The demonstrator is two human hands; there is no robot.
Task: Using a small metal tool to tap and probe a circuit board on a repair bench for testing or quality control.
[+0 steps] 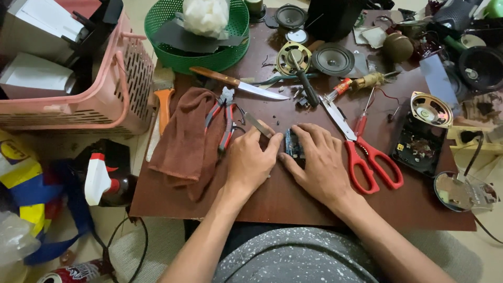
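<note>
circuit board (pixel 292 145) – between both hands' fingertips

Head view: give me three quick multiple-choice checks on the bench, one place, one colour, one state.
1. Where do the scissors lie?
A. Right of the right hand
B. Inside the green basket
C. On the brown cloth

2. The scissors' handles are:
A. Blue
B. Red
C. Black

3. The left hand is:
A. Empty, palm up
B. Holding a thin metal tool
C. Off the table

Key: 1 A, they lie just beside that hand; 2 B, both loops are red; 3 B, its tip pokes out by the circuit board.
</note>
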